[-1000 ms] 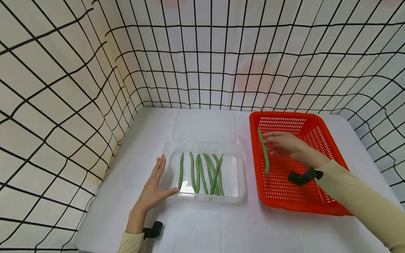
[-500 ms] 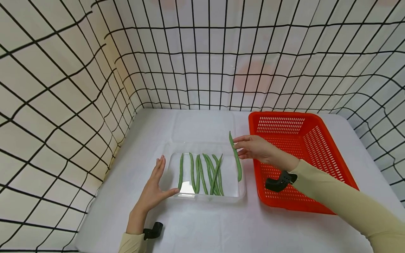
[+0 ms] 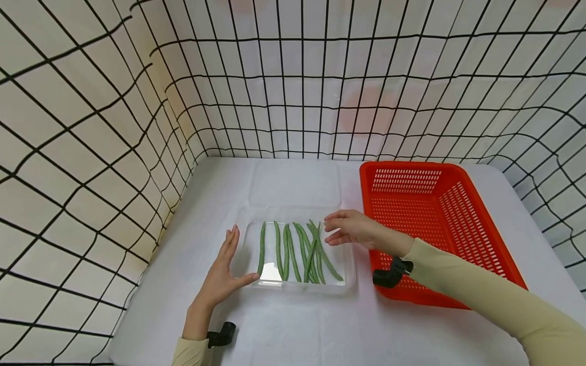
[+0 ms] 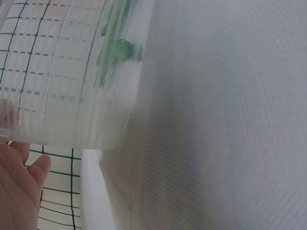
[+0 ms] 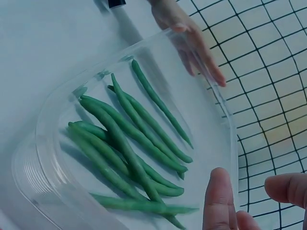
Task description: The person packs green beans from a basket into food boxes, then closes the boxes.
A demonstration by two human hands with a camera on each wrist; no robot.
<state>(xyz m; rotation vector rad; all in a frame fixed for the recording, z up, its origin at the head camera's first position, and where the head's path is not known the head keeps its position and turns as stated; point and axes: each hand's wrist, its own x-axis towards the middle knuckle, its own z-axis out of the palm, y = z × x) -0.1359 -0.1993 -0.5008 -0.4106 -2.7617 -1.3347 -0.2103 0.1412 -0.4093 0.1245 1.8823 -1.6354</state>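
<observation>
A clear plastic container (image 3: 352,264) holds several green beans (image 3: 262,249), mostly side by side, a few crossing at its right. My left hand (image 3: 220,279) rests at the container's left side, fingers straight and thumb at the near left corner. In the left wrist view, that hand (image 4: 21,187) is partly behind the clear wall. Over the right part of the container, my right hand (image 3: 351,230) has parted fingers with nothing between them. Just below it, one green bean (image 3: 330,262) slants across the others; in the right wrist view this bean (image 5: 139,206) looks blurred.
A red perforated basket (image 3: 476,213) stands right of the container, with my right forearm across it. A flat, clear lid (image 3: 295,183) lies behind the container on the white table (image 3: 284,330). Black wire mesh (image 3: 316,91) encloses the back and sides.
My right hand has carried a green bean left from above the red basket to the container and let it go there. The left hand has stayed in place.
</observation>
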